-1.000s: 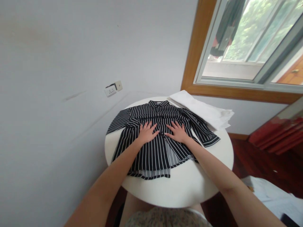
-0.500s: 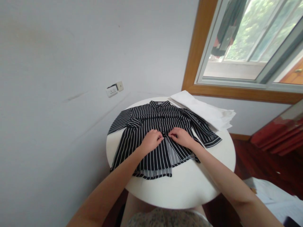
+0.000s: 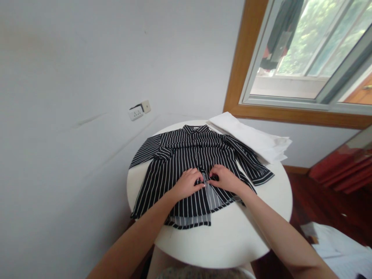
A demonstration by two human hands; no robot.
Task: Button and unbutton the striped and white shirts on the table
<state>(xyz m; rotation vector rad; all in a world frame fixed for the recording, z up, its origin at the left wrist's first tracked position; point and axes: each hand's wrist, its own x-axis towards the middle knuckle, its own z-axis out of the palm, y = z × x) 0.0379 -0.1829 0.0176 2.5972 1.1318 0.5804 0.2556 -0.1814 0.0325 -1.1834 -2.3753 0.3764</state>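
Moved lower on the striped shirt, the left hand and then the right hand curl at its front opening; whether they grip cloth is unclear. The shirt lies spread on a worktop, white sheets at right.

A socket is mounted on the pale wall, left of centre. Dark clothing is seen through the wood-framed window, upper right. White sheets are stacked right of centre; red fabric is seen at the right edge.
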